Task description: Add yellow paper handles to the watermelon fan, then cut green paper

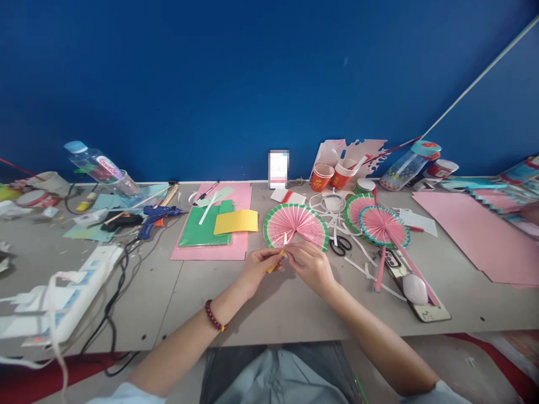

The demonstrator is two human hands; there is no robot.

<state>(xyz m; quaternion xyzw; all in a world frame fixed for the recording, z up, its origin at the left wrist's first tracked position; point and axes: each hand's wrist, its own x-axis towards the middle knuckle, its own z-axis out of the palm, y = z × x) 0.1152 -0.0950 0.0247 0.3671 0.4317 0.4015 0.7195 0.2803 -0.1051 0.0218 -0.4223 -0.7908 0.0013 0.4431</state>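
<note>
In the middle of the table, my left hand [257, 269] pinches a narrow yellow paper strip [273, 268]. The fingers of my right hand [312, 265] are closed at the strip's upper end, where a thin white piece [285, 238] sticks up; my fingertips hide the exact grip. Just beyond both hands lies a pleated paper fan [297, 216] patterned like a watermelon, spread in a part circle. A wider yellow paper piece [238, 223] rests on green paper [202, 230] to the left. Black scissors [341, 245] lie right of the fan.
Left are a blue glue gun [158, 217], a power strip [90, 286] with cables and a tilted bottle [101, 166]. Right, finished round fans [384, 226] lie by white strips and a phone [421, 297] with a white mouse-like object [415, 288]. Red paper cups [323, 177] stand behind.
</note>
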